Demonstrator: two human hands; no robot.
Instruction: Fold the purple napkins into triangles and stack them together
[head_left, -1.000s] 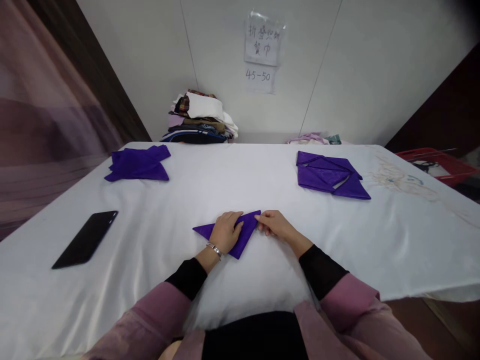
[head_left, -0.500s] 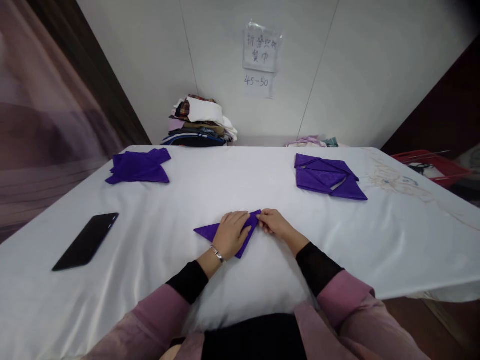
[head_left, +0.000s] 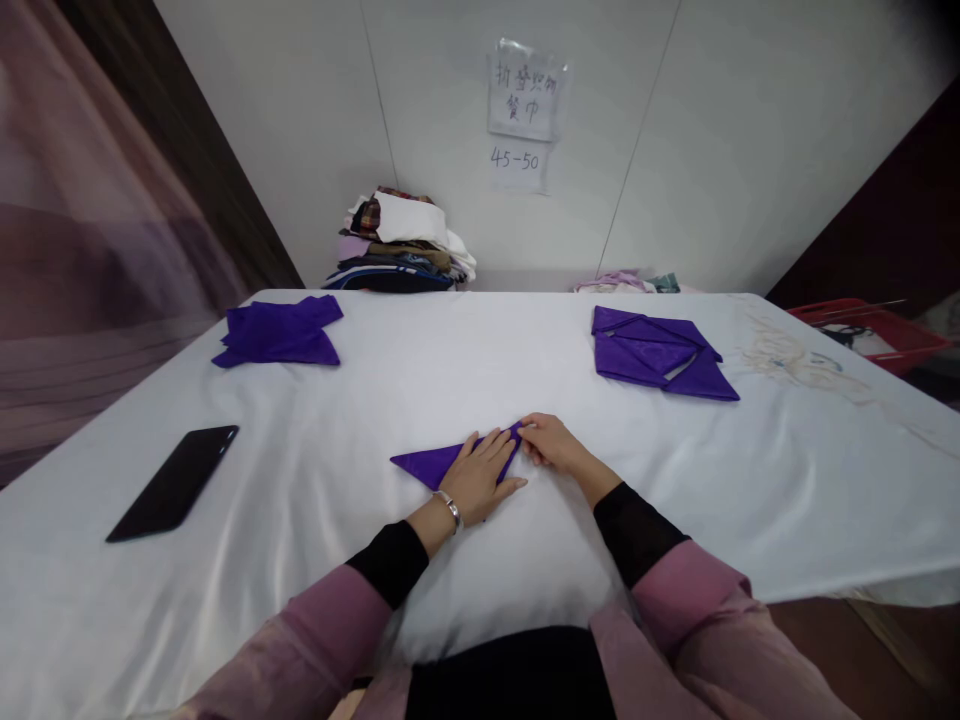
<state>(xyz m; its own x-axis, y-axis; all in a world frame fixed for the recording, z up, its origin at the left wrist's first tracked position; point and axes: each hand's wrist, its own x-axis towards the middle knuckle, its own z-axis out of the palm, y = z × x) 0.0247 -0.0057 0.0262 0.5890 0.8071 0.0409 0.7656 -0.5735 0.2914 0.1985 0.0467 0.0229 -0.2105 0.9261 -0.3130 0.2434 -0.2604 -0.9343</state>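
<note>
A folded purple cloth napkin (head_left: 426, 464) lies on the white tablecloth in front of me, its long point toward the left. Flat across its right half rests my left hand (head_left: 484, 475), fingers spread and pressing down, hiding much of the fold. My right hand (head_left: 551, 442) pinches the napkin's upper right corner between thumb and fingers. Farther off on the right are folded purple napkins (head_left: 645, 355) with slanted edges. At the far left sits a looser heap of purple cloth (head_left: 281, 332).
A black phone-like slab (head_left: 174, 485) lies on the left of the white-covered table (head_left: 465, 350). Behind the table stand a stack of folded clothes (head_left: 409, 245) and another cloth pile (head_left: 619, 283). A red basket (head_left: 900, 340) is beyond the right edge. Handwritten signs (head_left: 521, 95) hang on the wall.
My left hand has slid a little right and toward me over the napkin, its fingers spreading wider. My right hand keeps its pinch at the corner.
</note>
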